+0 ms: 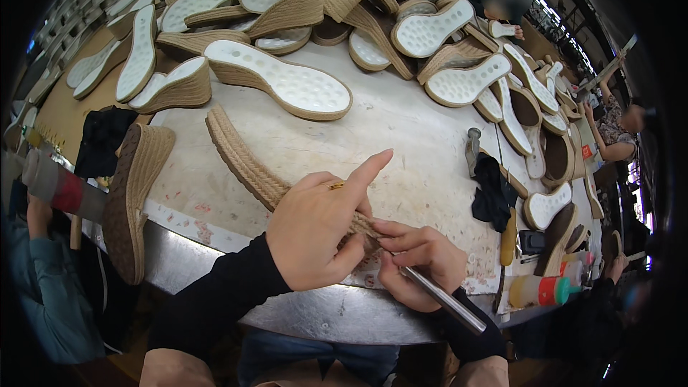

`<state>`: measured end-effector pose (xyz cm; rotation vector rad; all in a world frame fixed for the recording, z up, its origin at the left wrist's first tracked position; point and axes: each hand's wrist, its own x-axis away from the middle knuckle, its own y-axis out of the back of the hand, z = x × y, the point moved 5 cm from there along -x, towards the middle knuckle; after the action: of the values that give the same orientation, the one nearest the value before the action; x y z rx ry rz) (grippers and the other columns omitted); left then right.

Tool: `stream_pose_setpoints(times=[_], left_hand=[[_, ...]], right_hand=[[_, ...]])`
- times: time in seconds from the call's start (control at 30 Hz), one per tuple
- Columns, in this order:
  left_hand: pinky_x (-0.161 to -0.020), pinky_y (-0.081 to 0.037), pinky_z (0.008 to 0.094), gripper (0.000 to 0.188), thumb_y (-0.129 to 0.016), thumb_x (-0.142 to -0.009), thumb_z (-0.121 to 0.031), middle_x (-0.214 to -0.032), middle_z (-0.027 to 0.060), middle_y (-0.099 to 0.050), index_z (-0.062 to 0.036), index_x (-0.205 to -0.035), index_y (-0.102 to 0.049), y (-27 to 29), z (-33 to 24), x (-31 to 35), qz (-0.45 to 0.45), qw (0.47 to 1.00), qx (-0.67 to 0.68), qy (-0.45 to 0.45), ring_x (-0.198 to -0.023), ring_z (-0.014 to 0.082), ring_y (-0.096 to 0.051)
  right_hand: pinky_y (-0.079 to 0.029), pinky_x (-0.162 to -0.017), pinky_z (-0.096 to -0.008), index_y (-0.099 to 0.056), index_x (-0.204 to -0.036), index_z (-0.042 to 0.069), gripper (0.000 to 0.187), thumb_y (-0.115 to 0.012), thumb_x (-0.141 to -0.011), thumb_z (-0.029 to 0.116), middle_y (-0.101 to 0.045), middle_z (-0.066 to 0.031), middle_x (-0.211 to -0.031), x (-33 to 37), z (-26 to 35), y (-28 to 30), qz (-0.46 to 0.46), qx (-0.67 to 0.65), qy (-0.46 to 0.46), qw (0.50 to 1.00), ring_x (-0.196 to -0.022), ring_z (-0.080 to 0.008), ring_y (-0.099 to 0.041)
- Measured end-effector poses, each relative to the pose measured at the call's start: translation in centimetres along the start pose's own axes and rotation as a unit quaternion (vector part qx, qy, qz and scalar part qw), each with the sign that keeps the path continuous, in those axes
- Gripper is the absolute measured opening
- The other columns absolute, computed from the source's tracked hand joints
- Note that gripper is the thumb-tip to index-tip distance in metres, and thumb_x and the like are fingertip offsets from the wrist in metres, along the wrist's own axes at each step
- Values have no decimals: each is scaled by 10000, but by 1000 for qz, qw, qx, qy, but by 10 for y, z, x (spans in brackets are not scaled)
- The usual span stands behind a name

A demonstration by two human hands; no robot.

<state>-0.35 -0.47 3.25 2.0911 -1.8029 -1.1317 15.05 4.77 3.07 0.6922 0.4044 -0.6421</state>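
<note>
My left hand (315,226) lies over a curved, tan braided jute sole strip (240,150). Its index finger points out to the upper right while the thumb and other fingers grip the strip near one end. Close beside it, my right hand (423,265) is closed on a silver metal rod-like tool (448,302). The tool slants down past the table edge, and its tip is hidden among my fingers at the end of the strip. To the left stands a jute wedge sole (136,201) with a brown patterned side.
Jute wedge soles with white dimpled tops (279,79) heap along the far side. At the right lie a hammer (473,150), black cloth (493,193), a yellow handle (509,238) and a squeeze bottle (541,291). A metal edge (322,314) borders the table. Other people work nearby.
</note>
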Motion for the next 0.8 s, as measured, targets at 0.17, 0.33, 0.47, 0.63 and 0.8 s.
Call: stream_pose_setpoints(times=[0.17,0.33,0.47,0.63,0.8], left_hand=[[-908,-449,385,883,-601,-690,-52,-814,96,-660,11,-1505,-266,-1,1,0,0,1000,-6,0,-788,284,-638],[-851,-447,381,906,-622,-686,-47,-852,81,-645,24,-1513,-259,-1,2,1,7,1000,0,2,-803,297,-609],[-848,-446,378,931,-640,-672,-58,-855,79,-644,26,-1515,-253,-1,1,0,12,1000,-4,-4,-804,294,-609],[-850,-445,375,983,-681,-641,-79,-860,74,-641,23,-1518,-248,-2,1,1,16,1000,-10,-8,-814,289,-609],[-855,-444,371,1013,-702,-619,-92,-858,70,-637,23,-1518,-248,-1,2,1,20,1000,-16,-6,-819,285,-610]], right_hand=[[-610,-807,-364,-567,-828,-1,235,-751,-737,-115,-662,-161,-891,4,-4,-2,-38,11,24,999,-1019,-377,-703],[-610,-813,-371,-574,-838,-10,237,-756,-733,-119,-666,-168,-896,3,-4,-1,-37,8,56,998,-1013,-376,-706],[-611,-816,-376,-575,-831,-7,236,-762,-734,-113,-665,-171,-901,3,-2,1,-29,8,45,999,-1012,-380,-705],[-612,-818,-383,-568,-812,-5,247,-772,-729,-118,-665,-185,-916,2,-2,0,-14,4,47,999,-1032,-387,-696],[-557,-888,-352,-599,-997,-61,176,-678,-842,-85,-608,-265,-1176,16,-10,-5,35,-7,74,997,-1092,-317,-663]])
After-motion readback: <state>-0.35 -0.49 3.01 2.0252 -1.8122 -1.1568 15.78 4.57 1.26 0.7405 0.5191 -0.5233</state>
